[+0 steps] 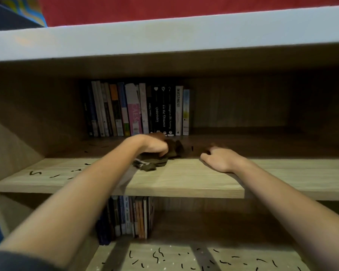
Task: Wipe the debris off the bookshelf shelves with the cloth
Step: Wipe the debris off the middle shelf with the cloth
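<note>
Head view: my left hand (155, 146) clutches the cloth (155, 164); debris strands (35, 173) lie left of it; my right hand (219, 159) rests slack, empty.

Just beyond the left hand (155, 146), a white spine (178, 110) reads "INVESTING101" in black capitals running down it. To its left stand three black books lettered in white gothic type: the nearest black spine (170, 112) seems to say "Straight on Till Morning" (small and blurred), the middle black spine (163, 114) reads "Go the Distance", and the third black spine (156, 114) reads "Unbirthday". Farther left, a pink spine (135, 116) bears large pale letters I cannot make out. Under the left forearm, a pale spine (126, 211) begins "The Power of".
</note>
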`<action>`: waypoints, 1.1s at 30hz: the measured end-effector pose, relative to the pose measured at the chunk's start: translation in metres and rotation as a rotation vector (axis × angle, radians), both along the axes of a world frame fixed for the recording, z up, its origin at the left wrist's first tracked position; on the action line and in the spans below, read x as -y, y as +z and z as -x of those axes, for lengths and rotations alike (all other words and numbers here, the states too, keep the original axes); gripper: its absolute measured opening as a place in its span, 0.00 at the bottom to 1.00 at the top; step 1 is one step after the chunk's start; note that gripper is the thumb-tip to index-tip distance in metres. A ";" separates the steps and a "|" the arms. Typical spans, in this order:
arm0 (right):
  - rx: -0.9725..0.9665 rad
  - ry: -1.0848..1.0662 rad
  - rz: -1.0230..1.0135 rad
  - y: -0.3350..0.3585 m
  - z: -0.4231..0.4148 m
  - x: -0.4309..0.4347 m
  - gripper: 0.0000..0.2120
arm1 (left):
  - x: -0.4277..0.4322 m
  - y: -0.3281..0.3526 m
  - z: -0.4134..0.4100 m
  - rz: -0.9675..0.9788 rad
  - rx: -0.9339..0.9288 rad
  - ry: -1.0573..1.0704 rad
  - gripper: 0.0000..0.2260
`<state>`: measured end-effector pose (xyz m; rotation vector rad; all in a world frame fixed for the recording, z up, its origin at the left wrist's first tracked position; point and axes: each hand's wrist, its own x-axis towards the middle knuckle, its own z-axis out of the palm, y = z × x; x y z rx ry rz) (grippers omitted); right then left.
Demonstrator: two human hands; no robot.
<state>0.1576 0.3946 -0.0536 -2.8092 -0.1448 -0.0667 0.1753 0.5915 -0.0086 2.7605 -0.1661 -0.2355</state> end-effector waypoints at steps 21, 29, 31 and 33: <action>0.000 0.160 -0.071 0.007 -0.020 0.019 0.14 | 0.008 0.007 -0.047 -0.046 0.030 -0.083 0.13; -0.011 0.154 -0.172 0.008 -0.019 0.028 0.16 | 0.046 -0.003 -0.056 -0.018 0.093 -0.196 0.08; -0.034 0.151 -0.192 0.008 -0.019 0.029 0.16 | 0.034 -0.004 -0.044 -0.012 0.065 -0.234 0.10; -0.050 0.157 -0.221 0.009 -0.019 0.028 0.15 | 0.023 -0.004 -0.035 -0.044 0.050 -0.244 0.08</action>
